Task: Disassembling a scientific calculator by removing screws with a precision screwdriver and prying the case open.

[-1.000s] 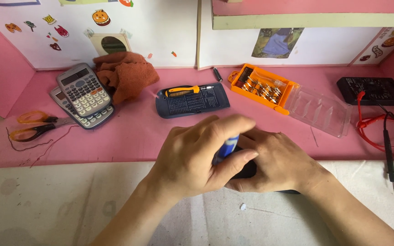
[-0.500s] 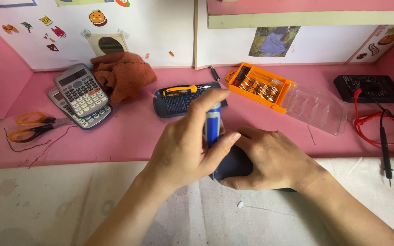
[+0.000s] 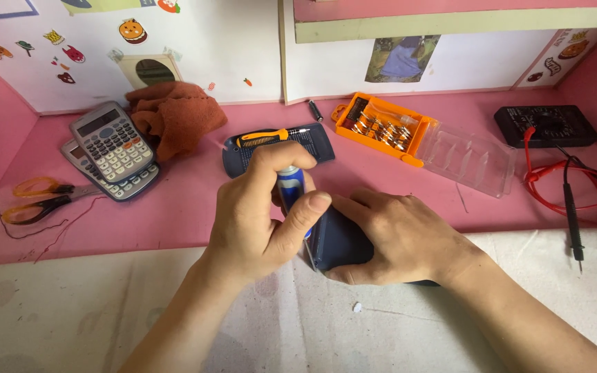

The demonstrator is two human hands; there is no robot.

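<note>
1. Left hand (image 3: 260, 221) wrapped around a blue screwdriver (image 3: 291, 190), thumb and fingers pinching the handle near upright, probably to spin it while pressing down.
2. Right hand (image 3: 399, 238) clamped flat over a dark blue case (image 3: 336, 242), likely pinning it to the surface (image 3: 174, 207) so it cannot slip.
3. Screwdriver tip at the case's left edge, between both hands; exact contact point hidden behind the left thumb.
4. Most of the case covered by the right palm; kind of device hard to tell.
5. Just beyond the hands, a dark cover plate (image 3: 278, 145) carrying an orange-handled screwdriver (image 3: 267, 137), parked within easy reach.
6. Right of it, an orange bit set (image 3: 381, 128) with clear lid open.
7. Farther left, two calculators (image 3: 112, 148), a brown cloth (image 3: 174, 117), orange scissors (image 3: 36, 200).
8. Far right, a black meter (image 3: 547, 124) with red and black leads; leads partly cut off at the frame edge.
</note>
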